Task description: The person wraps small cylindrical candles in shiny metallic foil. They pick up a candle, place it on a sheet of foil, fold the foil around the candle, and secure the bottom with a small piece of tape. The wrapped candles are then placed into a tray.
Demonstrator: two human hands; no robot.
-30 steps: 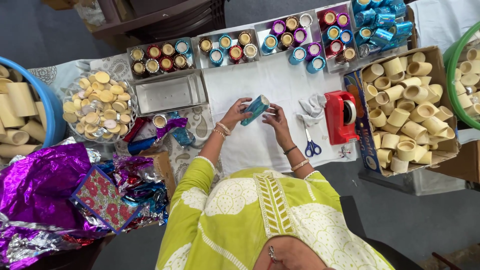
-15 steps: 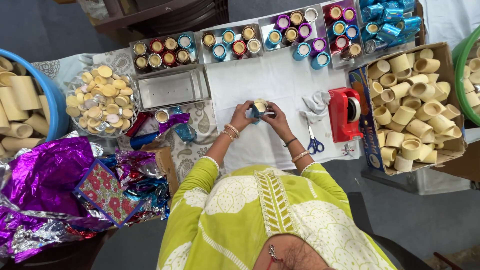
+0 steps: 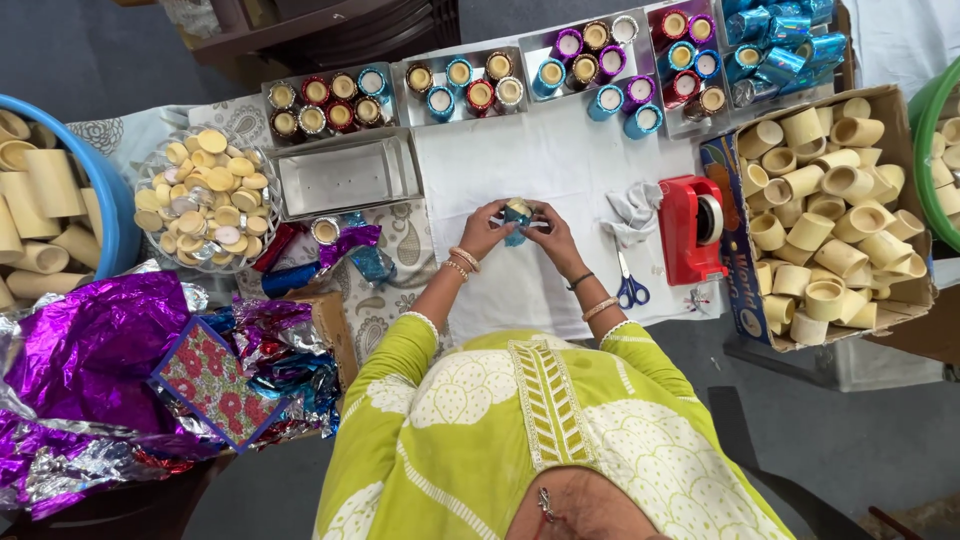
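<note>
A small candle cup (image 3: 517,220) wrapped in blue foil is pinched between the fingers of the left hand (image 3: 487,230) and the right hand (image 3: 549,235), held just above the white cloth (image 3: 545,170) on the worktop. The fingers of both hands are pressed against the cup's sides, with one strip of clear tape stretched between them.

Just to the right of the fingers lie one crumpled white rag (image 3: 633,212), one pair of blue-handled scissors (image 3: 629,285) and one red tape dispenser (image 3: 692,228).

To the left of the fingers, one empty steel tray (image 3: 345,176) is seen, and beyond it one glass dish of wax discs (image 3: 208,198).

Past the fingers, four trays of foil-wrapped candles (image 3: 470,85) are lined up.

Far right, one cardboard box of bare cream cups (image 3: 830,220) is set; their number cannot be counted surely.
</note>
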